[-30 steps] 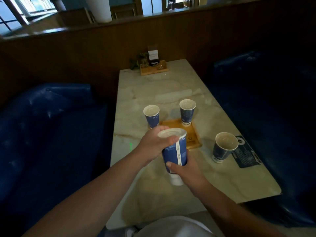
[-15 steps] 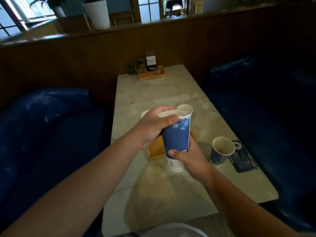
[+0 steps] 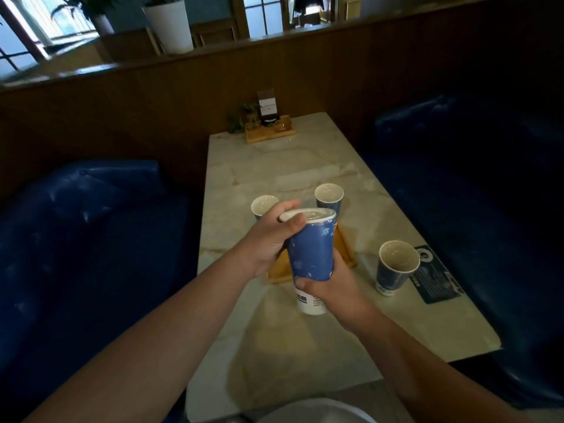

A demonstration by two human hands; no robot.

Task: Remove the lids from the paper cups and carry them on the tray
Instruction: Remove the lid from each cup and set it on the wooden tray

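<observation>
Blue paper cup [image 3: 311,254], held above the tabletop [image 3: 274,166]: right hand [image 3: 332,288] wraps its base, left hand [image 3: 268,236] fingers [image 3: 294,222] pinch the lid [image 3: 306,215]. Peel the rim gently, keeping the cup upright.

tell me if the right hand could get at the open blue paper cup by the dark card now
Probably not yet: the right hand is busy gripping the lidded blue paper cup. The path to the open blue paper cup looks clear.

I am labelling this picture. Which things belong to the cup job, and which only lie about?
Job: held lidded cup, its lid, left hand, right hand, three open cups, wooden tray.
Lying about: dark card, sign stand.
</observation>
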